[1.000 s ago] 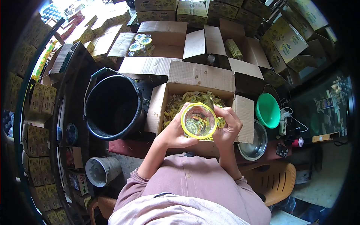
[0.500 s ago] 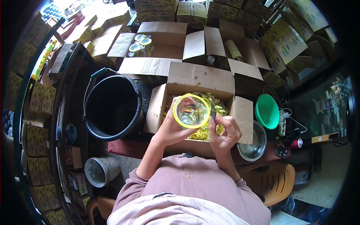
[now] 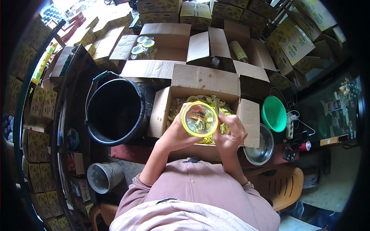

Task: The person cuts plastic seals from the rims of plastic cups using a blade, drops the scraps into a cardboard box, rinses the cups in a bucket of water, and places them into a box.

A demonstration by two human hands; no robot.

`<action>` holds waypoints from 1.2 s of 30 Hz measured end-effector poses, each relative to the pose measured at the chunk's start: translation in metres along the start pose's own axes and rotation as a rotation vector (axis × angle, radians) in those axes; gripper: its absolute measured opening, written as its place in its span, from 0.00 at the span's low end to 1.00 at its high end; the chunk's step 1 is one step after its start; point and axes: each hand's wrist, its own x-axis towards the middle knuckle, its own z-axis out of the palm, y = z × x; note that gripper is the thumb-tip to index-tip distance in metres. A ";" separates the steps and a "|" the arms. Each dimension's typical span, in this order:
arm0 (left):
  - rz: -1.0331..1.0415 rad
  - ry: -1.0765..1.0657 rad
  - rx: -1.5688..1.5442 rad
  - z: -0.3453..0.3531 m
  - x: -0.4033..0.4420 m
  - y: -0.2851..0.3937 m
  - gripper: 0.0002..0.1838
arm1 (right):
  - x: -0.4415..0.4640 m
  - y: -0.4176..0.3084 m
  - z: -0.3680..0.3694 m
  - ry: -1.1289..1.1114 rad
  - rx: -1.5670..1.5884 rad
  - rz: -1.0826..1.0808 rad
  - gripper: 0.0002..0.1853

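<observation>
My left hand (image 3: pixel 174 133) is wrapped round a clear plastic cup (image 3: pixel 200 119) with a bright yellow rim. The cup's round end faces me, and coloured print shows through it. At the cup's right edge, my right hand (image 3: pixel 232 130) pinches a knife (image 3: pixel 216 106) with a narrow grey blade; its handle is hidden in the fingers. The blade lies close against the yellow rim. Below both hands stands an open cardboard box (image 3: pixel 206 79) holding a heap of yellow strips (image 3: pixel 208 140).
A black bucket (image 3: pixel 89 111) stands left of the box. To the right are a green bowl (image 3: pixel 274 114) and a clear bowl (image 3: pixel 264 144). Behind, one open carton (image 3: pixel 165 30) holds lidded cups (image 3: pixel 148 43); another holds a stack of round pieces (image 3: pixel 239 52). A grey bucket (image 3: pixel 101 178) is lower left.
The cup has shifted slightly right and turned a little in my left hand. My right hand's fingers have closed nearer to the rim, and the blade now stands more upright beside it.
</observation>
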 end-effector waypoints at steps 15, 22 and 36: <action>-0.002 0.081 -0.347 0.010 -0.001 -0.019 0.36 | -0.008 0.004 0.005 0.049 0.095 0.081 0.11; -0.023 0.174 -0.225 0.020 0.000 -0.014 0.37 | -0.007 -0.003 0.003 0.034 -0.027 0.002 0.12; -0.003 0.111 -0.155 0.013 -0.002 -0.013 0.35 | -0.006 0.004 0.000 0.018 0.143 0.079 0.09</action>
